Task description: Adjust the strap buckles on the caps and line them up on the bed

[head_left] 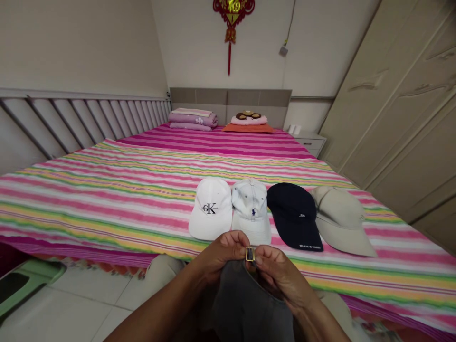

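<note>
A dark grey cap hangs below my hands at the bottom centre, its back strap with a small gold-rimmed buckle uppermost. My left hand pinches the strap on the left of the buckle. On the right side, my right hand holds the buckle edge and strap between thumb and fingers. Beyond my hands a row of caps lies on the bed: a white cap, a pale denim cap, a navy cap and a beige cap.
The bed has a striped sheet, with folded purple bedding and a pink and orange pile at the headboard. A green plastic stool stands at lower left. Wardrobe doors rise on the right.
</note>
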Tool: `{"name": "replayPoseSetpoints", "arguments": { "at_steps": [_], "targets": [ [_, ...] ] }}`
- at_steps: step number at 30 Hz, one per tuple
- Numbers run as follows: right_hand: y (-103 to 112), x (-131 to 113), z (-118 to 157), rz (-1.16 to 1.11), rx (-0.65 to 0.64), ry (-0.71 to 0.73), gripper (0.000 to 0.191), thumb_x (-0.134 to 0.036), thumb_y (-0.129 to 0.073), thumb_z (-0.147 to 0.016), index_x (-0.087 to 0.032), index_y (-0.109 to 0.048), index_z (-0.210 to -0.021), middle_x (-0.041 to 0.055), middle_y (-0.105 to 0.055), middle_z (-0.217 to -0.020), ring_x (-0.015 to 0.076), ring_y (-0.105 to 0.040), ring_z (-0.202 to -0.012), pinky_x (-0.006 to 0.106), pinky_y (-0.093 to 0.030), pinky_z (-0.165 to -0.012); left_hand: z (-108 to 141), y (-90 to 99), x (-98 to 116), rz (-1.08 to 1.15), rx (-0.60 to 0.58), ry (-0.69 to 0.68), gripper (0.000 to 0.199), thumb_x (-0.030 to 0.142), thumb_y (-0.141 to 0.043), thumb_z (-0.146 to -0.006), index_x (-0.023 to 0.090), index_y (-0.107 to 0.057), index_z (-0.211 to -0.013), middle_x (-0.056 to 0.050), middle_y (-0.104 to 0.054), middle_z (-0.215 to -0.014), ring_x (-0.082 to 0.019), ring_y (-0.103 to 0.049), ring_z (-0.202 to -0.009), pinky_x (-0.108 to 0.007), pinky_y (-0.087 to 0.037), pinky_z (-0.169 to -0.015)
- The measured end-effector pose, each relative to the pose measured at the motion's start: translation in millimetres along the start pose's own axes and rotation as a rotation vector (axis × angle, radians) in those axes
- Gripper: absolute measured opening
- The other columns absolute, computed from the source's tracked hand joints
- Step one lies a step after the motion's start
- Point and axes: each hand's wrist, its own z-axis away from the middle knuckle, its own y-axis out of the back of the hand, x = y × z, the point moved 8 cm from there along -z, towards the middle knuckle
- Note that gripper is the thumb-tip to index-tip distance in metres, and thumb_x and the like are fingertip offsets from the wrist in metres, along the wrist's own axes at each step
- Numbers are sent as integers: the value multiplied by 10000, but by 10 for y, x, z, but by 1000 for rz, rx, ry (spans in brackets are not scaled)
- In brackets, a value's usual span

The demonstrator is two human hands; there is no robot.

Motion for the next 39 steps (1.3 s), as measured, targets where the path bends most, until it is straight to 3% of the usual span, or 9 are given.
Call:
{"name": "replayPoseSetpoints", "arguments": {
  "at_steps": [5,11,15,20,25,30,33,36,39],
  "targets": [
    [50,-163,33,138,109,120,318,-427,-686,-626,-145,-539,-619,-82,-395,-364,19,-211,-309,174,-78,-311,0,3,-17,-18,2,17,232,194,-748,-563,99,-571,-679,-25,-614,-535,-67,-537,-435,-134,-375,-416],
    [37,-103,39,40,62,69,337,-440,-663,-650,-125,-544,-641,-38,-493,-451,-2,-186,-322,165,-72,-331,12,64,-51,-57,46,8,233,188,-733,-587,109,-560,-722,-20,-623,-576,-75,-556,-477,-147,-387,-454],
    [57,-42,20,11,86,75,359,-436,-679,-632,-134,-491,-585,-13,-536,-479,-10,-206,-308,159,-83,-327,29,31,-61,-92,7,7,265,194,-738,-576,118,-533,-726,-29,-626,-582,-88,-565,-497,-157,-385,-469],
    [37,-75,26,35,131,150,426,-475,-675,-614,-171,-510,-862,-51,-505,-504,23,-265,-325,160,-149,-335,34,13,-52,-107,-3,-9,265,185,-728,-580,131,-510,-720,-32,-615,-589,-127,-585,-550,-201,-401,-515],
    [-32,-256,151,354,184,302,285,-294,-678,-637,-173,-557,-865,-52,-466,-565,77,-397,-495,190,-307,-460,46,49,-44,-91,30,-16,270,150,-732,-554,141,-493,-679,2,-584,-585,-85,-530,-493,-179,-364,-478],
    [-18,-316,209,634,251,340,161,-244,-592,-686,-163,-571,-823,-20,-532,-615,98,-422,-524,207,-336,-484,63,77,-27,-143,44,-3,241,142,-721,-549,133,-524,-687,0,-573,-581,-69,-484,-459,-177,-330,-457],
    [-17,-352,221,773,281,376,140,-246,-570,-700,-169,-575,-816,-26,-532,-586,104,-425,-505,206,-337,-467,68,69,16,-141,44,-41,215,253,-690,-611,122,-535,-682,-2,-546,-581,-64,-458,-467,-183,-313,-461],
    [-54,-423,255,936,311,452,121,-228,-558,-708,-179,-590,-814,-14,-583,-618,119,-475,-527,211,-369,-490,71,65,6,-182,68,-32,276,359,-664,-641,127,-519,-676,13,-510,-560,-51,-414,-450,-184,-282,-454],
    [-123,-502,306,1056,322,567,115,-193,-553,-710,-188,-592,-818,-9,-621,-664,127,-531,-569,207,-398,-528,81,91,-10,-304,141,-10,274,315,-699,-610,134,-498,-660,35,-479,-519,-42,-377,-433,-185,-259,-449]
  ]
}}
